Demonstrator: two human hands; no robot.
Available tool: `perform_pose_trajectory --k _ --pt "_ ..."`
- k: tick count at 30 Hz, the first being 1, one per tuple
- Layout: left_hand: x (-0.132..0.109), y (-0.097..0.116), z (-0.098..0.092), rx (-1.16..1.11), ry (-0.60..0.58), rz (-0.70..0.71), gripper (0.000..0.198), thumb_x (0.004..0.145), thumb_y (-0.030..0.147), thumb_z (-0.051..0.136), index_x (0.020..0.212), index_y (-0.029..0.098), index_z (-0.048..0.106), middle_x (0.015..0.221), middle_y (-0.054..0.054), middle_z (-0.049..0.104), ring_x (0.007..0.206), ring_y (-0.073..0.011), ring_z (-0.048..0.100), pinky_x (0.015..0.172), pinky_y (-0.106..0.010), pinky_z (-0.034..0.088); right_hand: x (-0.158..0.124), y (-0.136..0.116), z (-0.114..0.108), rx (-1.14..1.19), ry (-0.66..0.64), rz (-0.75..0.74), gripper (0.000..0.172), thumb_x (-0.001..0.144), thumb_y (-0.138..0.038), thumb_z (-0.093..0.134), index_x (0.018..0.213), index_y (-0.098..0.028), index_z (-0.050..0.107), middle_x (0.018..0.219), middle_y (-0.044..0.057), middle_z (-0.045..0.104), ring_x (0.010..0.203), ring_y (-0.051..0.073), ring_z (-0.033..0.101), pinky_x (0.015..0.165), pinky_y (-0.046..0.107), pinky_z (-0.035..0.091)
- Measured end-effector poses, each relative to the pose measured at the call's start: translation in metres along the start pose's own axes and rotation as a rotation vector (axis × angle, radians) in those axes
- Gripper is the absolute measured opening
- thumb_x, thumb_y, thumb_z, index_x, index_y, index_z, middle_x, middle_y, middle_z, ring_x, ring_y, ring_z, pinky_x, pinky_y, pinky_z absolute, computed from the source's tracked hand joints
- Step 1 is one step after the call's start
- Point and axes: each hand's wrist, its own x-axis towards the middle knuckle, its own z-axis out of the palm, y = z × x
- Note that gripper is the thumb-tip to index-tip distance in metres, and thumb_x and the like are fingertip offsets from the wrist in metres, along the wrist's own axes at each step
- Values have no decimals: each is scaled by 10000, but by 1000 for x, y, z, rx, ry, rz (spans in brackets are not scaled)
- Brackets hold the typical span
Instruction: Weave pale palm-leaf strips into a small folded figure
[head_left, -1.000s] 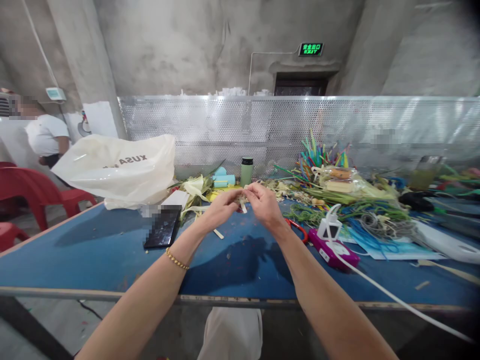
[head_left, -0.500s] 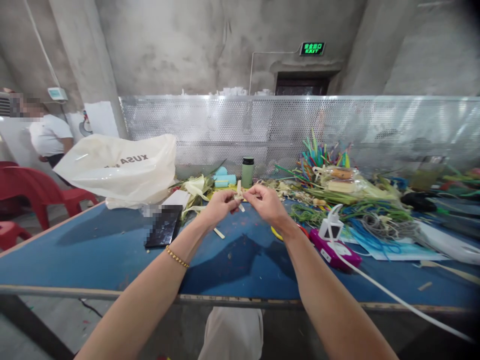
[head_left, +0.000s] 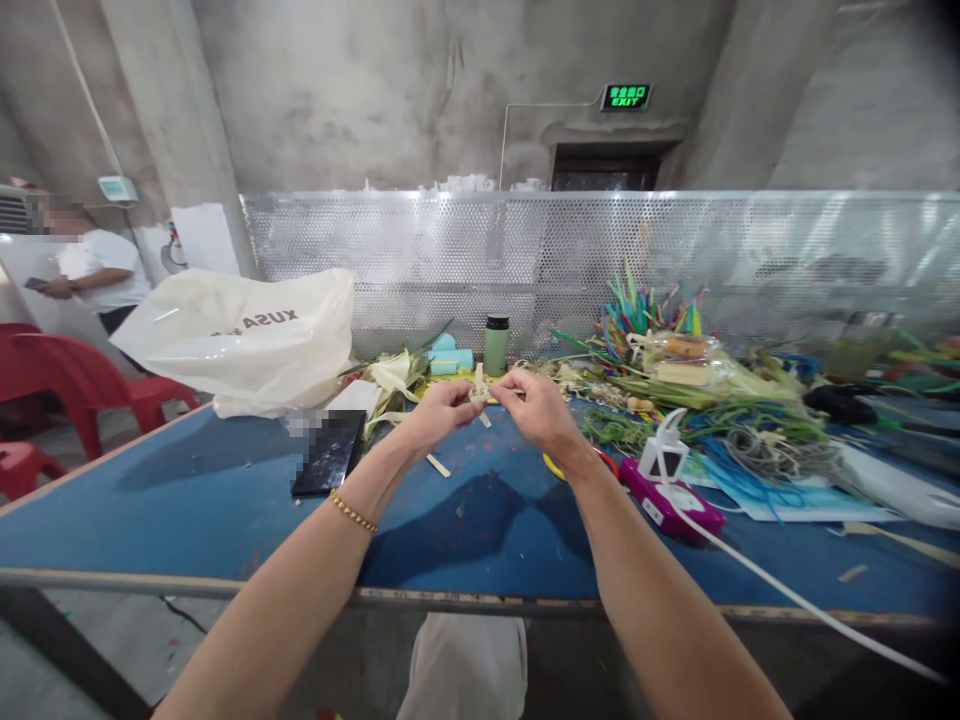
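Over the middle of the blue table (head_left: 247,530), my left hand (head_left: 442,412) pinches a small pale piece of folded husk strip (head_left: 479,376). One end of the strip points up and another hangs below the fingers. My right hand (head_left: 534,405) meets it from the other side, thumb and forefinger pressed together at the strip's edge. Fingers hide most of the piece and where exactly the right fingertips grip. A loose cut strip (head_left: 439,466) lies below my left hand. Yellow-handled pliers or scissors, partly hidden, lie by my right wrist.
Left stand a dark tablet-like device (head_left: 330,455) and a large white plastic bag (head_left: 247,335). Behind are a green bottle (head_left: 496,345) and husks (head_left: 394,375). To the right, a purple power strip (head_left: 667,500) trails a white cable near my right forearm. A person (head_left: 105,270) stands far left.
My hands stay almost in place, with only slight finger movement around the husk strip. The person at far left now has a forearm raised, holding a dark object.
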Motion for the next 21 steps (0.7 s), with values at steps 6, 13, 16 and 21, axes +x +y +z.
perform_pose_trajectory --k 6,13,16,21 --pt "0 0 -2 -36 21 1 192 746 290 627 686 149 512 608 43 405 565 -81 357 549 -241 270 1 2 1 31 51 -10 168 813 -329 588 747 -175 602 713 37 660 648 149 592 626 259 434" --pt "3 -2 -4 -177 98 -8 181 730 262 638 668 147 512 579 33 443 527 -76 359 523 -236 268 -5 -13 4 392 -132 384 403 757 -546 624 708 -148 596 656 72 668 382 97 498 343 225 348" --pt "2 -1 -3 -188 75 -5 172 735 266 639 682 140 535 609 16 498 542 -78 385 531 -234 288 -9 -19 7 452 -242 293 314 745 -443 646 644 -151 589 544 18 607 401 89 500 364 199 365" --pt "2 0 -2 -145 124 29 261 754 350 658 657 138 541 566 34 462 526 -72 375 519 -231 275 -10 -21 11 389 -162 211 263 775 -360 582 598 -174 526 436 -35 508 372 84 463 390 199 363"
